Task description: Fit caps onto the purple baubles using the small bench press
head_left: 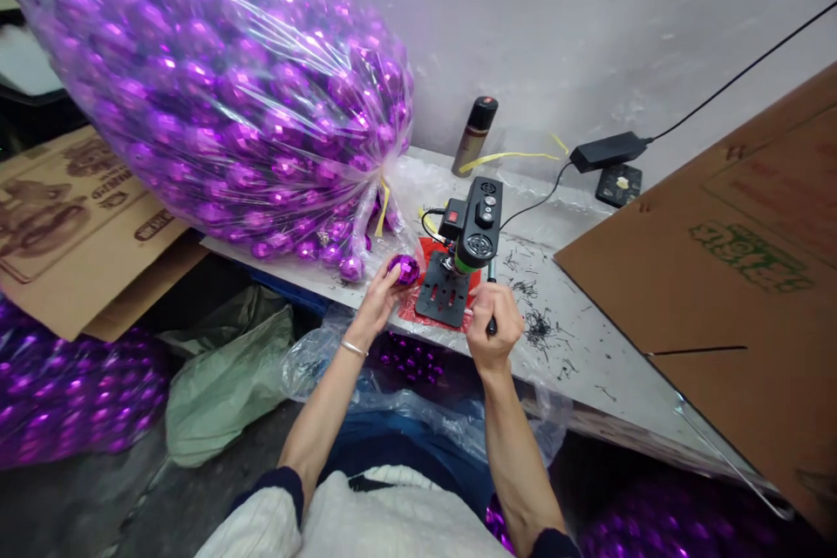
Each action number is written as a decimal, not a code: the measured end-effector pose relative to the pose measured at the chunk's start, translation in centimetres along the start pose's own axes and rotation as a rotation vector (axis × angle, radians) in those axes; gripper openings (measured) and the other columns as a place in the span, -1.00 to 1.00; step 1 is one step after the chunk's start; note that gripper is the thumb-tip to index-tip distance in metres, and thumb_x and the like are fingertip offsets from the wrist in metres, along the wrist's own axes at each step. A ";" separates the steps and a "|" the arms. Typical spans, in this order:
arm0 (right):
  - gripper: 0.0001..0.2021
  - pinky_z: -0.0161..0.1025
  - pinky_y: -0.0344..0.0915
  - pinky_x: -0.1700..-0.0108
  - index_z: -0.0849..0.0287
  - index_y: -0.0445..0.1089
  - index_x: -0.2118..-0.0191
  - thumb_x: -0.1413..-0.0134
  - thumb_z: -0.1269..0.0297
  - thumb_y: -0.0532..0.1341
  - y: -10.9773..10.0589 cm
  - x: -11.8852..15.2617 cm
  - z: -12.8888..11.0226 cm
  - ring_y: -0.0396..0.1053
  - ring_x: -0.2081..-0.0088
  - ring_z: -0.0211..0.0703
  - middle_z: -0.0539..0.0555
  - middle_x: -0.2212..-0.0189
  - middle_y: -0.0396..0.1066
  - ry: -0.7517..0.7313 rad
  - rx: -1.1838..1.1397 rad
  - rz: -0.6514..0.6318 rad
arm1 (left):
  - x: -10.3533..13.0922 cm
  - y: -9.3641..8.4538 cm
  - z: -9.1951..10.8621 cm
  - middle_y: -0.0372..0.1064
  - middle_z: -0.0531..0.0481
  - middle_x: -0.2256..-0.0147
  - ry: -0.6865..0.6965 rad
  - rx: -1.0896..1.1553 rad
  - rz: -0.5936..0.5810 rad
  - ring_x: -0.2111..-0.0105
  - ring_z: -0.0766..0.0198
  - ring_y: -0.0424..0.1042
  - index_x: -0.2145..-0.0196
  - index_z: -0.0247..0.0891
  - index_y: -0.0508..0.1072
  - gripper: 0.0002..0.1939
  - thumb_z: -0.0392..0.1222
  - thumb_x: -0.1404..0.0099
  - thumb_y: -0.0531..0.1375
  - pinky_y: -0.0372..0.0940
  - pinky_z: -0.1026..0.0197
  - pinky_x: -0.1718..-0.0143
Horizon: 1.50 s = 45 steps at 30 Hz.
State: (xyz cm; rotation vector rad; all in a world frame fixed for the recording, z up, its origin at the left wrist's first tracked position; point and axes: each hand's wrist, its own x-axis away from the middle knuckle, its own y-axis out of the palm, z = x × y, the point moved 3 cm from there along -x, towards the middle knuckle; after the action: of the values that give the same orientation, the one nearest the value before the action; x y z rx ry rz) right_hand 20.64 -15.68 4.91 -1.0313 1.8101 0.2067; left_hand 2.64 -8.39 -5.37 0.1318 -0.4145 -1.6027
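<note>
**Ball (404, 270) in our left hand (375, 307), handle (492, 327) in our right hand (503, 323)**

Our left fingers hold the purple ball at eight o'clock from the head of the machine (482, 227), just beside its base plate (443, 292). Our right fist is closed round the black handle at six. The front edge of the table (588, 357) runs near the plate. The big bag (261, 96) crowds us at ten; the spray can (475, 137) stands at twelve. Toward four, tabletop strewn with dark scraps (540, 327) leaves us room before the edge of the cardboard box (706, 296).
</note>
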 end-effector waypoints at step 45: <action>-0.81 -0.26 0.33 0.31 0.11 0.26 0.35 -0.28 0.45 0.00 0.9 2.4 1.5 0.38 0.37 -0.24 0.02 0.41 0.37 -0.137 0.043 0.022 | -1.1 5.0 -4.5 0.45 -0.18 -0.12 0.558 -0.785 -0.146 -0.13 0.02 0.44 -0.19 -0.19 0.37 -0.41 0.02 -0.27 0.34 0.34 -0.05 -0.16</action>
State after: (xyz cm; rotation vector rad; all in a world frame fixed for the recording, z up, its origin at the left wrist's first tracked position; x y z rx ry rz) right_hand 20.69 -15.66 1.92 -0.9446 1.6954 0.2446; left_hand 8.94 -8.28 -7.99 0.0027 0.6693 -1.6820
